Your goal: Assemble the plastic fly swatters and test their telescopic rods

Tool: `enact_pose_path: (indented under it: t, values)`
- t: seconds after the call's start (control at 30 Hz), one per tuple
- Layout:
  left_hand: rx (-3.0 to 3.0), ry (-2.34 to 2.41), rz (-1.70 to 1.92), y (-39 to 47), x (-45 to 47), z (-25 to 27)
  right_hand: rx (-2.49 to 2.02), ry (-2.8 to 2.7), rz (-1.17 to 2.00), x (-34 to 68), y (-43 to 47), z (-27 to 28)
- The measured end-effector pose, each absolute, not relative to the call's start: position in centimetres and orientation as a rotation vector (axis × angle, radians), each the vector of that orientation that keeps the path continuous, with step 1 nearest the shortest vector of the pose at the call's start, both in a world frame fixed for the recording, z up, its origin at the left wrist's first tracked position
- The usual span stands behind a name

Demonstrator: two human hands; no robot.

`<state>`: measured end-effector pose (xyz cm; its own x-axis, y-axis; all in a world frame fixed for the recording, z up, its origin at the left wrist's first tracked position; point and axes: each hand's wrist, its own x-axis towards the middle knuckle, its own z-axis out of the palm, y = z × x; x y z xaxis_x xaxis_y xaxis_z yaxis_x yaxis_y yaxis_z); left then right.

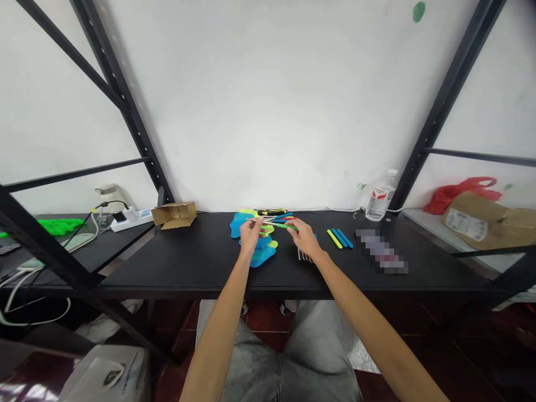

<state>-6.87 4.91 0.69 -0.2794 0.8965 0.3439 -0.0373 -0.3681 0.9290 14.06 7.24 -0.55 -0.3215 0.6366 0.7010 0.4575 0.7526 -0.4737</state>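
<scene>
My left hand (250,234) is closed, its fingers pinching the thin silvery end of a metal rod. Closed round the green handle (288,226) of what looks like the same rod is my right hand (304,237). Beneath and behind my left hand lie blue mesh pieces (263,257) with yellow-green parts, like fly swatter heads. Several metal rods (305,256) lie under my right wrist, partly hidden. Further right are a yellow handle (334,239) and two blue handles (345,238). Black-and-yellow items (271,212) lie by the wall, too small to name.
A water bottle (381,195) stands at the back right, near a blurred-out item (381,251). An open cardboard box (174,215) sits at the back left. Black shelf posts (444,111) flank the black table (167,268). A power strip (133,219) lies left.
</scene>
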Motion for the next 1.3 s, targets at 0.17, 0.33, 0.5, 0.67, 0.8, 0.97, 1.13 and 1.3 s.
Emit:
enact_pose_path:
  t: [0.17, 0.33, 0.5, 0.67, 0.8, 0.97, 1.13, 1.3]
  values:
    - [1.277, 1.138, 1.724, 5.15, -6.92, 0.45, -0.834, -1.98, 0.24, 14.04, 7.11, -0.46]
    - [1.289, 1.148, 1.717, 5.35, -6.97, 0.27, -0.845, -1.983, 0.244, 14.02, 7.03, -0.33]
    - [1.323, 1.158, 1.718, 5.51, -7.08, 0.05, -0.833, -1.98, 0.244, 14.01, 7.01, -0.32]
    - [1.349, 1.15, 1.723, 5.61, -7.14, -0.08, -0.844, -1.975, 0.252, 14.0, 6.94, -0.3]
    - [1.345, 1.155, 1.722, 5.69, -7.16, -0.12, -0.856, -1.984, 0.244, 14.03, 6.95, -0.3]
    - [1.357, 1.151, 1.716, 5.79, -7.2, -0.2, -0.865, -2.001, 0.237, 14.08, 7.17, -0.47]
    - [1.345, 1.16, 1.717, 5.86, -7.18, -0.27, -0.862, -2.002, 0.246, 14.07, 7.28, -0.54]
    - [1.355, 1.167, 1.712, 5.84, -7.17, -0.27, -0.872, -2.005, 0.253, 14.04, 7.17, -0.44]
